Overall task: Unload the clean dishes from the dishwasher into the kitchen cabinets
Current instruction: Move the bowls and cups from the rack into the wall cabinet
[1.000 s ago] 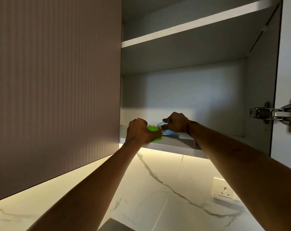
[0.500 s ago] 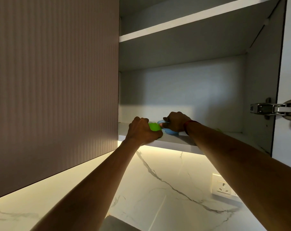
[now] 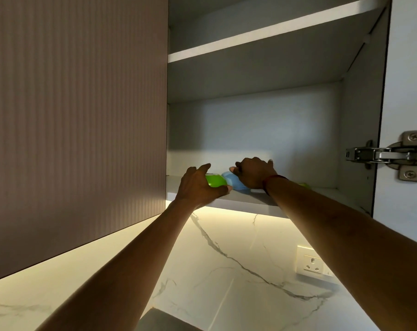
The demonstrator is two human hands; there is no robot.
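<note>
Two shelves divide the open wall cabinet (image 3: 274,130), which fills the far middle of the view. A closed ribbed door (image 3: 78,115) hangs to its left, and a lit marble backsplash (image 3: 226,271) runs below. The upper shelf (image 3: 274,37) shows nothing on the part in view. The lower shelf (image 3: 250,203) carries the work, close to its near edge.

Both arms reach up to that shelf. The left hand (image 3: 197,187) wraps a green bowl (image 3: 215,180), thumb under its side and fingers curled over the top. The right hand (image 3: 252,173) is curled over a blue bowl (image 3: 233,181) and grips it from above. The two bowls sit just beside each other, perhaps touching, both resting on the shelf or very nearly so; I cannot tell if either base is fully down.

The step looks like setting these two down. To do it well, each base should be flat and well back from the near lip before either grip loosens, since both sit close to the edge. Sliding them apart a little would stop them knocking together. The right hand should leave straight back toward the near side, because a small green item (image 3: 304,185) peeks out behind its wrist, farther right on the same shelf. A steel hinge (image 3: 389,155) sits far right, well clear of both arms.
</note>
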